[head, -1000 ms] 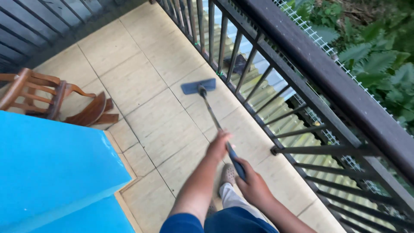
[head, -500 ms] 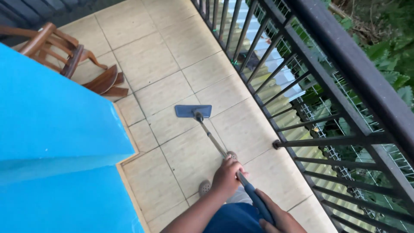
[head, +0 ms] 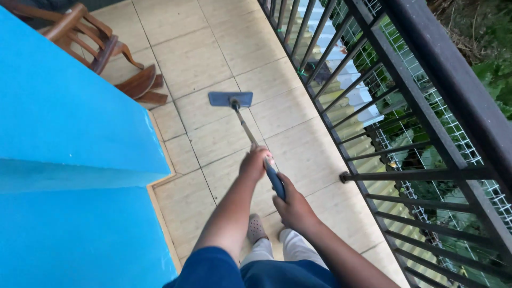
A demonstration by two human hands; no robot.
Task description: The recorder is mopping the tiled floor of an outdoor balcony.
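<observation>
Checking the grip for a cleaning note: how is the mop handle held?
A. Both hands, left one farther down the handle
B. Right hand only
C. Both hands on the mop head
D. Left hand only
A: the left hand grips the mop handle ahead of the right hand, and the flat mop head rests on the tiled floor.

Head-worn view, steeply down, balcony floor (head: 213, 58)

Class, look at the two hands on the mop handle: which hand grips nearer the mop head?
The left hand. It grips the mop handle higher up, closer to the flat blue mop head; the right hand sits behind it.
</observation>
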